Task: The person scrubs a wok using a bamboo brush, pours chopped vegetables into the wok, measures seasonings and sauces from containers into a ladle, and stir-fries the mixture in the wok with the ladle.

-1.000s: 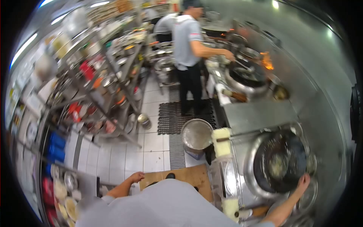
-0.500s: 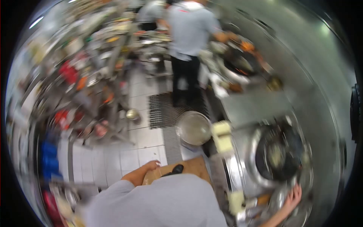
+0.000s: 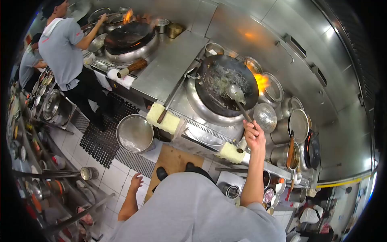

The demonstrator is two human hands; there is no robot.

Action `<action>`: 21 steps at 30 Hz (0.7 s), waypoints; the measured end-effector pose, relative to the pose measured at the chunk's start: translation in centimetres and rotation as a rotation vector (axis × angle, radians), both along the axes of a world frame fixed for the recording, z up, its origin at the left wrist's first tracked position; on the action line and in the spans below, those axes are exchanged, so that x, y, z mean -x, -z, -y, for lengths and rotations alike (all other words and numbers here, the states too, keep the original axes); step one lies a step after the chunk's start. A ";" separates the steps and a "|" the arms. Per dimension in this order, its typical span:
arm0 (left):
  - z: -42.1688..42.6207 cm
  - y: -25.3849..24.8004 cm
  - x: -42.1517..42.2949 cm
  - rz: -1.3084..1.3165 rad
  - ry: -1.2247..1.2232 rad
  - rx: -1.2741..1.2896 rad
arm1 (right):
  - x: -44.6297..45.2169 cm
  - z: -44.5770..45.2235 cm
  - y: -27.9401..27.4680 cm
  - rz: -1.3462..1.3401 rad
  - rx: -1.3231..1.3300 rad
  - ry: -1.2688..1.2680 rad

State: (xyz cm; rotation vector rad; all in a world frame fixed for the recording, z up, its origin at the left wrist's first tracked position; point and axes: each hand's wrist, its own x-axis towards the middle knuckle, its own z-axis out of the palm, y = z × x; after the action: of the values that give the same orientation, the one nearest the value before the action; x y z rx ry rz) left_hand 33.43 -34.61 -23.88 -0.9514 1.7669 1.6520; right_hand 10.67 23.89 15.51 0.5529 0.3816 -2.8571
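The ladle [image 3: 235, 92] has its bowl inside the wok [image 3: 211, 98], at the edge of the pale contents [image 3: 223, 77], with its handle slanting out over the near rim. The right hand [image 3: 254, 135] grips this handle, fingers curled round it; the exact placing of the thumb cannot be told. The wok is over a steel ring [image 3: 196, 104] on the stove, and a flame [image 3: 262, 82] shows at its right rim. The left hand [image 3: 136, 182] hangs apart from the stove, fingers loosely parted and slightly bent, nothing seen in its grasp. A long tool [image 3: 175, 94] with a wooden grip lies left of the wok, its lower end over a yellow cloth [image 3: 168, 121]. A second cloth [image 3: 231, 153] lies at the stove edge near the right forearm. To the right of the wok are a strainer [image 3: 265, 117] and several pots. On the floor side, a bucket [image 3: 118, 134] of cloudy liquid is beside a black mat [image 3: 102, 141]. Farther left, a co-worker [image 3: 64, 44] in a grey shirt reaches toward another wok [image 3: 129, 37], where flame also shows.
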 end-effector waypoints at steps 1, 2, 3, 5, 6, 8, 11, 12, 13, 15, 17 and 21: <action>0.3 0.7 -1.3 0.056 -0.017 -0.017 | 0.8 -1.9 1.3 0.012 -0.052 -0.060; 0.8 1.2 -2.3 0.105 -0.036 -0.031 | 2.0 -3.3 3.2 0.041 -0.408 -0.100; 1.0 1.4 -3.3 0.101 -0.029 -0.029 | 2.5 -4.2 4.3 0.071 -0.764 -0.142; 1.4 1.9 -6.0 0.149 -0.141 -0.026 | 3.0 -3.1 4.4 0.084 -0.987 -0.187; 1.6 1.8 -7.2 0.170 -0.164 -0.017 | 3.2 -1.3 4.7 0.106 -1.201 -0.230; 1.2 2.0 -8.8 0.171 -0.167 -0.020 | 3.3 2.5 5.5 0.164 -1.619 -0.302; -0.1 2.1 -9.7 0.121 -0.109 -0.024 | 1.7 3.8 5.9 0.283 -2.002 -0.365; -0.4 2.4 -9.7 0.099 -0.089 -0.025 | 1.3 2.6 5.1 0.139 -1.054 -0.223; -0.7 2.4 -9.4 0.074 -0.076 -0.024 | 1.0 1.7 3.9 -0.012 -0.111 -0.061; -1.0 2.8 -8.5 0.028 -0.057 -0.023 | 1.9 -0.3 3.0 -0.057 0.167 0.041; -0.5 3.8 -6.6 -0.021 -0.042 -0.030 | 3.2 -4.2 8.0 -0.085 0.163 -0.098; 0.9 6.1 -1.2 -0.117 -0.054 -0.079 | 0.0 -0.7 12.5 0.019 -2.324 0.254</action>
State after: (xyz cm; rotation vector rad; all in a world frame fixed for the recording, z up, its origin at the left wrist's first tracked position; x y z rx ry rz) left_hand 34.62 -35.51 -29.99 -0.8908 1.7502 1.8311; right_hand 10.66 24.56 3.04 0.6942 3.3882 -0.9959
